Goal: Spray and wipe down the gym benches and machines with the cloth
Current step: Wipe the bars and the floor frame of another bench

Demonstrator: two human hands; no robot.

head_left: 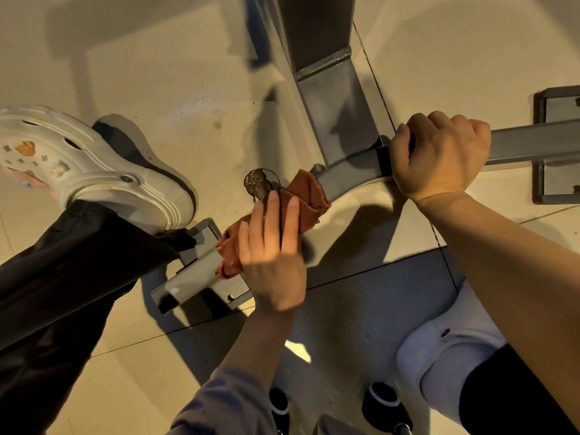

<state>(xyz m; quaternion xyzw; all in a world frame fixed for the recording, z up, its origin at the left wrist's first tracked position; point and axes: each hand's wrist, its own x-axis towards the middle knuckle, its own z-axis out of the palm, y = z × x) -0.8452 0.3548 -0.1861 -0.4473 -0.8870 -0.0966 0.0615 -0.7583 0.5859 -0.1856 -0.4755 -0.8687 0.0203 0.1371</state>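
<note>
The left hand (273,249) presses the orange cloth (282,215) with straight fingers against the grey metal bar (348,174) near the floor; further right, the right hand (439,155) grips that bar.

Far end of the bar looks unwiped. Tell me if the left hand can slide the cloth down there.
Probably yes: the left hand presses the cloth on the bar, whose lower stretch is bare to its end.

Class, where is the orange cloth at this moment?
In the head view, the orange cloth lies lower centre, draped over the metal floor bar under the left hand, left of the right hand gripping that bar.
</note>
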